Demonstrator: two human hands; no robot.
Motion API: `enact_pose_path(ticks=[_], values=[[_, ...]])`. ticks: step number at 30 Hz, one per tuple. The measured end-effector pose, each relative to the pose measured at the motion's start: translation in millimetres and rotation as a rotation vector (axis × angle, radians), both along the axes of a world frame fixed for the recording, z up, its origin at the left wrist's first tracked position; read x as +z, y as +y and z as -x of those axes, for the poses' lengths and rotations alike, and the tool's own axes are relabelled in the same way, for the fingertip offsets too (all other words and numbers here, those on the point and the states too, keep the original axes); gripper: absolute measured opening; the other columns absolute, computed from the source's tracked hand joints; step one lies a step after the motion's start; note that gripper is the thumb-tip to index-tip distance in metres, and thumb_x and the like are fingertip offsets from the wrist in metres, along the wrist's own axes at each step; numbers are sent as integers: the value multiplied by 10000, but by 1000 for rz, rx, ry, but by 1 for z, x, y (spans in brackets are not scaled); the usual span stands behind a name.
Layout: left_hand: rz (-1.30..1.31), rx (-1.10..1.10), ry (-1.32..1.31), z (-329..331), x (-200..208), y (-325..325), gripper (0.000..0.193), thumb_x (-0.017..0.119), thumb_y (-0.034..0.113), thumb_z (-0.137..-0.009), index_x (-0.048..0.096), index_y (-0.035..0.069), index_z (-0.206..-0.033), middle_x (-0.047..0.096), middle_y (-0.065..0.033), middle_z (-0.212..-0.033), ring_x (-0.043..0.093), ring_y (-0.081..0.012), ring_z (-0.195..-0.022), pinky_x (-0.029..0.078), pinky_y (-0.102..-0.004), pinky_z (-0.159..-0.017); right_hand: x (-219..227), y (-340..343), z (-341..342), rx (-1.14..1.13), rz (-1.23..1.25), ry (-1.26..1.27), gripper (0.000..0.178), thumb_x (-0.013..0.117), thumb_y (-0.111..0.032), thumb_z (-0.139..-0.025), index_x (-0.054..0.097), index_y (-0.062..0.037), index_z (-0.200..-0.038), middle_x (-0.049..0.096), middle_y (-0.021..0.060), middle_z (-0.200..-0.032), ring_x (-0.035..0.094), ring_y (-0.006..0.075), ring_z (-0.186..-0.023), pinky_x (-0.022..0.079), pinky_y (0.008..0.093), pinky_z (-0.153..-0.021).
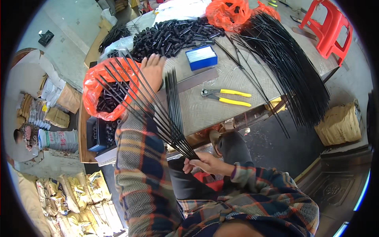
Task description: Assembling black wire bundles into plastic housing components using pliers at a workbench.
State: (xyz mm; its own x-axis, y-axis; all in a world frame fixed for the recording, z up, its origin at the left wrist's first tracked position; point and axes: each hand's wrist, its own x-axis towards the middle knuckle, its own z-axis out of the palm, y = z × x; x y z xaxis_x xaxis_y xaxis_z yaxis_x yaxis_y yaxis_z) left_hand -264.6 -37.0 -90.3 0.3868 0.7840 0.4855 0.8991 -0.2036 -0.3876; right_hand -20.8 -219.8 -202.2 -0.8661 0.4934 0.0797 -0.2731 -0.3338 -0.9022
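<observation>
My right hand (208, 163) grips the lower ends of several thin black rods (156, 118), which fan up and left across my left forearm. A tight row of similar rods (173, 98) stands just right of the fan; I cannot tell whether its lower end is in the same grip. With fingers spread and nothing in them, my left hand (151, 77) is beyond the fan, beside an orange plastic bag (90, 85) of small black pieces. Yellow-handled pincers (227, 97) lie on the table (197, 114), below a blue box (201, 58) of thin white pieces.
Black tubular pieces (173, 35) are heaped at the table's far side. A large sheaf of black rods (288, 67) overhangs its right edge, near a red plastic stool (327, 31). At the left a blue bin (96, 134) stands below the bag. Wrapped packages (79, 197) lie lower left.
</observation>
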Motion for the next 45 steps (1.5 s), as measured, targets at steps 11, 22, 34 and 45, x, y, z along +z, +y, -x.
enact_pose_path(ticks=[11, 22, 34, 45], values=[[681, -248, -469, -36, -45, -162, 934, 711, 385, -669, 231, -4, -1370, 190, -213, -1435, 194, -365, -1327, 193, -417, -1075, -80, 38, 4, 159, -33, -99, 248, 400, -178, -959, 529, 0, -1073, 593, 79, -1000, 558, 147, -965, 457, 273, -835], [430, -187, -409, -48, -53, -151, 821, 710, 368, -674, 352, 17, -1323, 327, -145, -1390, 311, -302, -1290, 336, -351, -1017, 13, 73, -20, 111, -1350, -646, 285, 536, -279, -848, 543, -58, -1029, 609, 132, -776, 600, 320, -651, 461, 405, -539], [492, -179, -339, -52, -56, -138, 635, 502, 181, -769, 308, 42, -1357, 292, -109, -1418, 282, -260, -1309, 251, -372, -1059, 124, 318, 24, -580, -1566, -959, 122, 618, -185, -754, 642, -109, -847, 649, 66, -795, 633, 238, -764, 477, 354, -648], [508, -93, -367, -49, -47, -140, 661, 461, 64, -721, 300, 40, -1362, 265, -130, -1430, 245, -309, -1325, 253, -385, -1062, 104, 343, 32, -632, -1674, -893, 67, 603, -165, -701, 652, -151, -744, 647, 84, -741, 631, 283, -752, 476, 408, -639]])
